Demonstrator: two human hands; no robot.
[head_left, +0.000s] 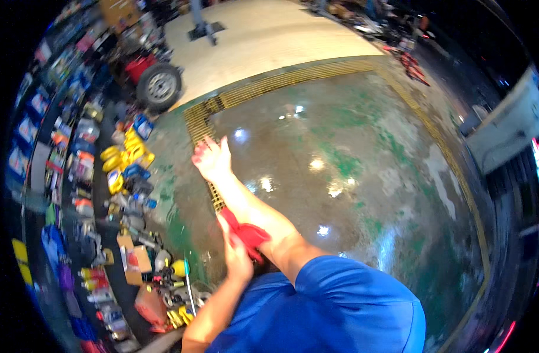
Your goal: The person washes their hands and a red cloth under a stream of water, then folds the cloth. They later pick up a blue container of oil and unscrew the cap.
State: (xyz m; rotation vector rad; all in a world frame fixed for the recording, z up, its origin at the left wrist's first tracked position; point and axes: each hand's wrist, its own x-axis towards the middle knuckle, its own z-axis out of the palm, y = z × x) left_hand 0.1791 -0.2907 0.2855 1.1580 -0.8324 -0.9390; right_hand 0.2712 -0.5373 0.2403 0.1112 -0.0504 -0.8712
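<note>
My right arm reaches out over the wet floor, and at its end my right hand [213, 160] is open, fingers apart and holding nothing. A red cloth [250, 235] is pressed against the right forearm, a little below the elbow. My left hand [238, 259] grips this cloth from the left side, its fingers partly hidden behind the cloth and the forearm. Blue clothing covers my upper right arm and body.
Shelves [60, 176] with bottles and packages line the left. Yellow bottles [128, 154], an opened cardboard box [134, 259] and a red container [152, 307] stand beside them. A wheel [159, 87] leans farther off. Yellow grating [293, 75] borders the wet, green-stained floor [316, 135].
</note>
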